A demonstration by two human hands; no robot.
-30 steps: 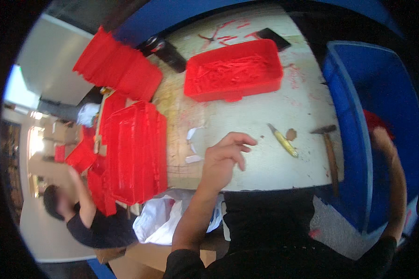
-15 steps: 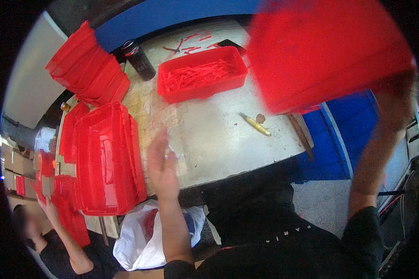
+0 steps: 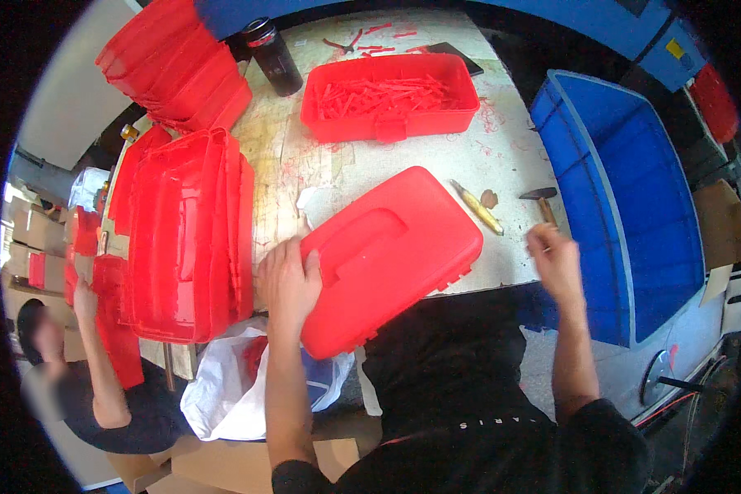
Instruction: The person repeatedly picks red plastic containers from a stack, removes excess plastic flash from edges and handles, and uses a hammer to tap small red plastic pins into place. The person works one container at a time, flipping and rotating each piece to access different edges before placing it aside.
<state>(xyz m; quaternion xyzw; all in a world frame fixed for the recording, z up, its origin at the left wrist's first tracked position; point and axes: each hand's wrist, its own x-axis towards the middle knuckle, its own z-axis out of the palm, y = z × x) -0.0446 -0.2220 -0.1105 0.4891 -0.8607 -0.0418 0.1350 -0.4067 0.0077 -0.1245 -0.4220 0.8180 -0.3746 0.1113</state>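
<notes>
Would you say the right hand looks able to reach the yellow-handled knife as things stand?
Probably yes: the knife lies uncovered, with nothing visible blocking the way from the right hand.

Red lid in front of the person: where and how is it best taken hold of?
Probably by the two ends of the red lid. The left hand sits at its left end, thumb on top; the right hand could take the free right end from the right. The lid slants across the table's near edge, and its long, broad shape favours support at both ends.
</notes>
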